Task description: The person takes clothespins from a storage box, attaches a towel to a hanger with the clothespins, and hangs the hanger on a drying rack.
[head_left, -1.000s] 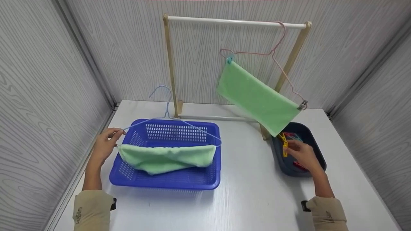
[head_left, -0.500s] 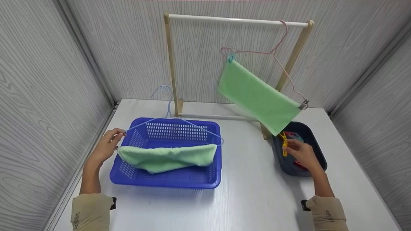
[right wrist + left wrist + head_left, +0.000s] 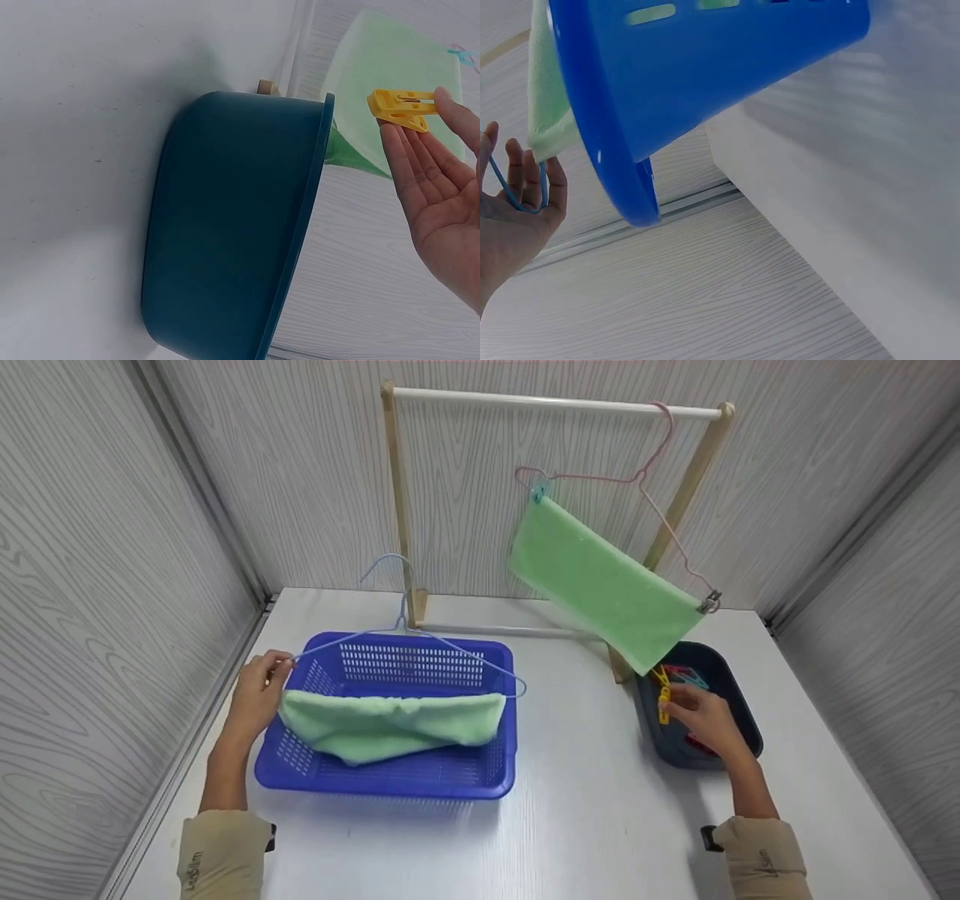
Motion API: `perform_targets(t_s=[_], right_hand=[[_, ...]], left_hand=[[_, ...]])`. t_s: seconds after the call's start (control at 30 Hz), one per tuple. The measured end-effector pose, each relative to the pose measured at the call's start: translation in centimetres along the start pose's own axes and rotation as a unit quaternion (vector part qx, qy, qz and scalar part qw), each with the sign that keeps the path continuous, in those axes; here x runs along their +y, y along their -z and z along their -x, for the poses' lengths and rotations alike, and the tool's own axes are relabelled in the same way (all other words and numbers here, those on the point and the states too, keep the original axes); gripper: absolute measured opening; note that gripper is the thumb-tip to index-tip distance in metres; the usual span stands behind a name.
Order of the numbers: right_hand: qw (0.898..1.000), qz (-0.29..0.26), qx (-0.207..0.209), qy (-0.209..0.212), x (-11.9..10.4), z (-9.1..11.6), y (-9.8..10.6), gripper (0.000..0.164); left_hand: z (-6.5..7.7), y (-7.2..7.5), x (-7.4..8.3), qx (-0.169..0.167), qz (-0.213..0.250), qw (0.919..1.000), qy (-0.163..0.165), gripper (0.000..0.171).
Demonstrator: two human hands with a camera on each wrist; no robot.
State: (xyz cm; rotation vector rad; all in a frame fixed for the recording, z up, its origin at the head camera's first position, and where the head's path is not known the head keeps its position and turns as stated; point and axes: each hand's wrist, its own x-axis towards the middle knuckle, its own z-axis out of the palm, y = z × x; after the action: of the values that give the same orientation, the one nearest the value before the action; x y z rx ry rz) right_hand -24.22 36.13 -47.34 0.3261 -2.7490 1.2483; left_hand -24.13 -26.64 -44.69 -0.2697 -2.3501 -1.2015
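Note:
My left hand (image 3: 257,695) grips the left end of a light blue wire hanger (image 3: 461,649) above the blue basket's left side. A pale green cloth (image 3: 394,727) hangs folded over the hanger's lower bar, within the basket's outline in the head view. In the left wrist view the hanger's bent end (image 3: 517,201) passes between my thumb and fingers, beside the cloth's edge (image 3: 551,112). Over the dark bin, my right hand (image 3: 705,718) pinches a yellow clothespin (image 3: 664,705). The right wrist view shows that clothespin (image 3: 405,106) between thumb and fingertips, above the bin's rim.
The blue basket (image 3: 390,790) stands on the white table (image 3: 570,825). Behind it is a rack with a white rail (image 3: 525,400). A pink hanger (image 3: 592,478) hangs there tilted, a green cloth (image 3: 600,585) clipped on it. The dark bin (image 3: 679,761) holds several clothespins.
My left hand has turned a little and moved slightly inward; the blue hanger's hook has shifted right and up. My right hand stays almost still with the yellow clothespin.

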Motion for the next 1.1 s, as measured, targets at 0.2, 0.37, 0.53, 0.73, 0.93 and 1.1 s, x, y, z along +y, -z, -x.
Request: perform_targets(t_s=[0.2,0.37,0.53,0.73,0.93,1.1], right_hand=[[1.000,-0.021,0.001,0.014,0.2,0.1,0.1,0.031],[1.000,-0.015,0.009,0.003,0.5,0.1,0.1,0.030],[1.000,-0.004,0.007,-0.016,0.5,0.1,0.0,0.034],[0.999,0.005,0.010,-0.033,0.2,0.0,-0.1,0.038],[0.999,-0.017,0.010,-0.044,-0.2,0.1,-0.3,0.036],[0.998,-0.010,0.008,-0.054,0.0,0.1,-0.3,0.037]], left_hand=[[-0.1,0.7,0.6,0.021,0.011,0.9997,-0.004,0.015],[0.0,1.3,0.9,-0.004,0.007,0.9996,0.028,0.019],[0.0,1.6,1.1,0.065,0.005,0.9973,0.032,0.015],[-0.2,1.9,1.6,0.124,0.001,0.9922,0.014,0.012],[-0.1,1.8,1.7,0.146,0.004,0.9892,0.012,0.013],[-0.1,1.5,2.3,0.173,0.040,0.9840,-0.010,0.009]])
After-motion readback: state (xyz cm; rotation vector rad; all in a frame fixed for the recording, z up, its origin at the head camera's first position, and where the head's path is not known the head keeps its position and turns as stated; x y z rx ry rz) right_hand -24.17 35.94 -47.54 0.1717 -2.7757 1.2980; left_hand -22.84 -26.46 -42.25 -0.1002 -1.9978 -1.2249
